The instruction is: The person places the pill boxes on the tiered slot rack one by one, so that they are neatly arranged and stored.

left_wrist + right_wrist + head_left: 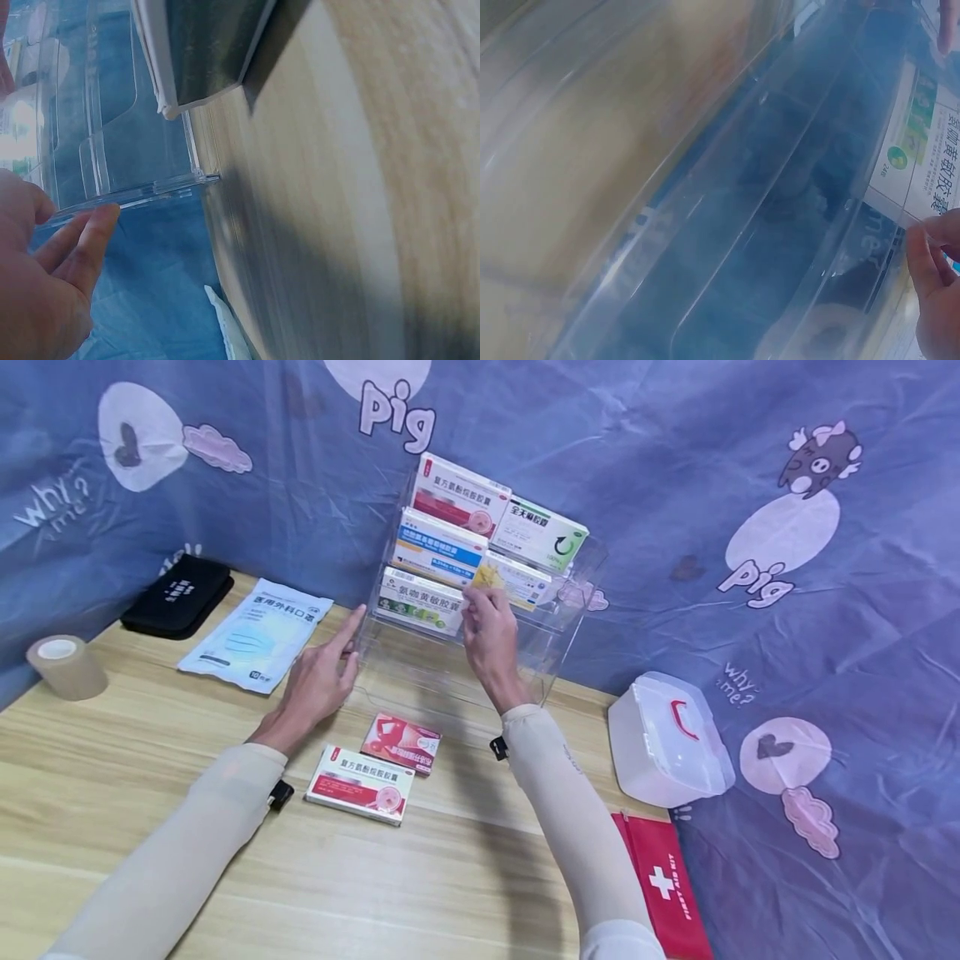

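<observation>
A clear tiered display rack [555,647] holds several medicine boxes. My left hand [321,681] touches the rack's left side with its fingers extended; the left wrist view shows the fingertips [105,217] against the clear edge. On the middle tier, my right hand [491,639] pinches the lower left part of a yellow-and-white medicine box [521,581], partly covering it. To its left stand a blue-and-white box [438,547] and, one tier lower, a green-and-white box [420,602]. The top tier bears a red-and-white box [461,497] and a white-and-green box [540,533].
A red-and-white medicine box [360,785] and a smaller red box [402,743] lie before the rack. Leftward are a mask packet [255,633], a black case [178,596] and a tape roll [67,667]. A white lidded container [667,739] and red first-aid pouch [667,881] are at right.
</observation>
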Demonstrator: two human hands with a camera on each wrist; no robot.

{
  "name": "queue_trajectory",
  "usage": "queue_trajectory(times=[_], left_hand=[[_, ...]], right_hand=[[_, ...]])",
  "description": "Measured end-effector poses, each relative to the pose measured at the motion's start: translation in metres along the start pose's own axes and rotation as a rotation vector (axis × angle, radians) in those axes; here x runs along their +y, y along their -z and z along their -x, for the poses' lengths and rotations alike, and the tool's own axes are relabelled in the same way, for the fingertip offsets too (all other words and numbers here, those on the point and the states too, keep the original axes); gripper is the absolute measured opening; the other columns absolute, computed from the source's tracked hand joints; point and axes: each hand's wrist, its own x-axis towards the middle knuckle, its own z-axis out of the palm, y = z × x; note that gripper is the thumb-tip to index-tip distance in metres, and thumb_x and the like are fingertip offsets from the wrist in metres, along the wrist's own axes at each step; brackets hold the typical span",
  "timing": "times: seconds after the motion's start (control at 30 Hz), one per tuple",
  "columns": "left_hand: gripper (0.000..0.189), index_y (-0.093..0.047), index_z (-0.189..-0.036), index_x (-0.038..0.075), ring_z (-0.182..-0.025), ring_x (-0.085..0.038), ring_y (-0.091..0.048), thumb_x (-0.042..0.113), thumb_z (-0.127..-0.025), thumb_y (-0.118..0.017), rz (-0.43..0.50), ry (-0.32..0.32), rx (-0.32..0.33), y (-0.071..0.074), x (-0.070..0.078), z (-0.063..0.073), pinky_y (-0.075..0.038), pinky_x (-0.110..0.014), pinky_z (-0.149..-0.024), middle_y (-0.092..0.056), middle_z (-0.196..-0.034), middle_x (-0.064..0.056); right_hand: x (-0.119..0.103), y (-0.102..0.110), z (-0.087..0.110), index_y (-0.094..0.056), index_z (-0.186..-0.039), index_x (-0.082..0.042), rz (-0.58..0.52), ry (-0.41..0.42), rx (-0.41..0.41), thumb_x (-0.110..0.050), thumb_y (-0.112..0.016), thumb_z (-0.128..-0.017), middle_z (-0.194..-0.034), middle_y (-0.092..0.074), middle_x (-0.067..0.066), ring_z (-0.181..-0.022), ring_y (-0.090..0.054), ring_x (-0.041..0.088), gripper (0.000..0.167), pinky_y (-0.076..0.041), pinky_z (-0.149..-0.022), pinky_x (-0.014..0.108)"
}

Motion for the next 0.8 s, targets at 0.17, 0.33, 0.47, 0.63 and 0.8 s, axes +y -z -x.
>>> queue_trajectory(times=[0.17, 0.33, 0.47, 0.63, 0.8], left_hand=[[0.077, -0.032, -0.171, 0.029, -0.07, -0.041, -0.069, 0.006, -0.104, -0.063, 0.004, -0.004, 0.002, 0.0, 0.0, 0.0, -0.055, -0.052, -0.061, -0.077, -0.12, -0.031], [0.077, -0.032, -0.171, 0.03, -0.07, -0.041, -0.068, 0.007, -0.104, -0.063, 0.0, 0.002, -0.003, 0.0, 0.0, 0.0, -0.054, -0.052, -0.062, -0.077, -0.119, -0.031], [0.077, -0.033, -0.17, 0.029, -0.069, -0.043, -0.068, 0.006, -0.103, -0.063, -0.004, -0.001, 0.015, 0.001, -0.001, 0.001, -0.054, -0.054, -0.061, -0.078, -0.117, -0.03], [0.078, -0.033, -0.17, 0.031, -0.071, -0.044, -0.069, 0.006, -0.103, -0.063, -0.007, -0.006, 0.021, 0.001, -0.001, 0.001, -0.054, -0.055, -0.061, -0.078, -0.117, -0.029], [0.076, -0.035, -0.17, 0.028, -0.066, -0.041, -0.067, 0.006, -0.103, -0.064, -0.01, -0.01, 0.015, 0.0, 0.0, -0.001, -0.053, -0.052, -0.059, -0.078, -0.116, -0.029]], right_hand=[[-0.001, 0.002, 0.005, -0.072, -0.137, -0.004, 0.047, -0.005, -0.062, 0.003, -0.061, -0.098, -0.128, -0.063, 0.019, -0.111, -0.071, 0.033, 0.041, -0.062, -0.097, 0.04], [-0.001, 0.004, 0.007, -0.068, -0.143, -0.005, 0.107, -0.001, -0.117, 0.001, -0.059, -0.099, -0.121, -0.063, 0.02, -0.103, -0.069, 0.035, 0.045, -0.062, -0.093, 0.046], [-0.002, 0.006, 0.006, -0.063, -0.148, -0.008, 0.129, -0.01, -0.168, -0.004, -0.06, -0.101, -0.122, -0.066, 0.02, -0.104, -0.069, 0.036, 0.047, -0.061, -0.095, 0.05], [-0.003, 0.012, 0.011, -0.041, -0.164, -0.018, 0.089, -0.098, -0.264, -0.007, -0.065, -0.101, -0.129, -0.067, 0.018, -0.116, -0.069, 0.038, 0.068, -0.058, -0.103, 0.054], [-0.004, 0.021, 0.024, -0.041, -0.163, -0.013, 0.062, -0.08, -0.226, -0.006, -0.068, -0.1, -0.139, -0.062, 0.02, -0.127, -0.063, 0.037, 0.069, -0.055, -0.11, 0.052]])
